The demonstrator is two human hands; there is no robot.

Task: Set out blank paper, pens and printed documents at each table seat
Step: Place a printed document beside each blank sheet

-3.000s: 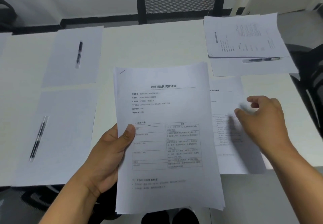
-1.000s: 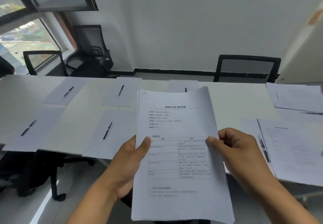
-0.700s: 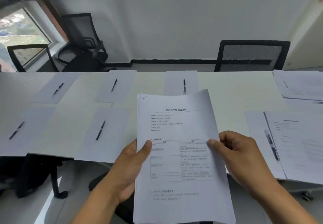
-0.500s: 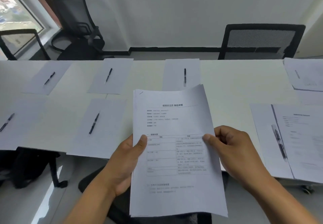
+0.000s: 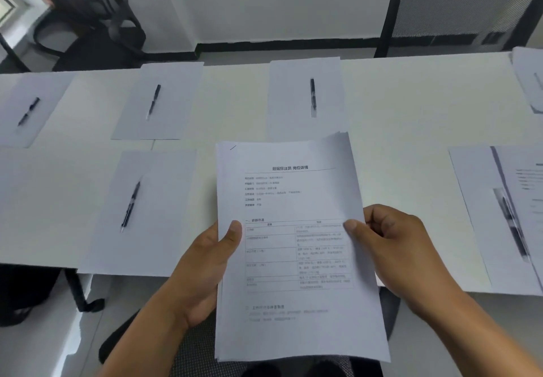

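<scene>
A stack of printed documents [image 5: 293,200] is held upright over the near table edge. My left hand [image 5: 205,262] grips its left edge, thumb on top. My right hand [image 5: 393,244] pinches the right edge of the top sheets. On the white table [image 5: 411,118] lie blank sheets, each with a black pen: one near left [image 5: 147,215] with its pen [image 5: 130,206], one far middle [image 5: 307,94] with its pen [image 5: 313,97], another far left [image 5: 160,100]. At the right a seat's sheet [image 5: 476,206] carries a pen [image 5: 512,226] and a printed document [image 5: 529,188].
A black mesh chair [image 5: 464,12] stands behind the table at far right, another chair [image 5: 97,32] at far left. A further blank sheet with pen [image 5: 28,110] lies at the left edge. A chair seat [image 5: 194,353] is below my arms.
My view has tilted down and moved closer to the table. Both hands keep the same hold on the stack, which stays in front of me.
</scene>
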